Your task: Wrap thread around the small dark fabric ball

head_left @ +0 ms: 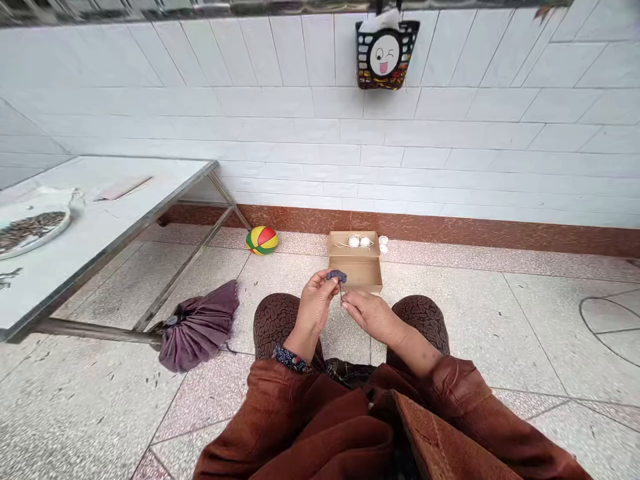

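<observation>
My left hand [316,301] is closed, pinching a small dark blue piece [337,275] that looks knitted or crocheted. A thin dark stick [341,291] runs down from this piece toward my right hand [367,312]. The right fingers are pressed together around its lower end; whether it has a hook cannot be made out. Just beyond my hands, an open cardboard box [355,272] lies on the floor between my knees and the wall. White balls of string [354,241] rest in its far half, with loose strands beside them.
To the left stands a metal-framed table [115,220] with a tray of small brown pieces [35,230]. Below its edge lies a folded purple umbrella [205,325]. A colourful ball [262,240] sits near the wall. A black basket [386,57] hangs above; a wire ring [613,327] is at right.
</observation>
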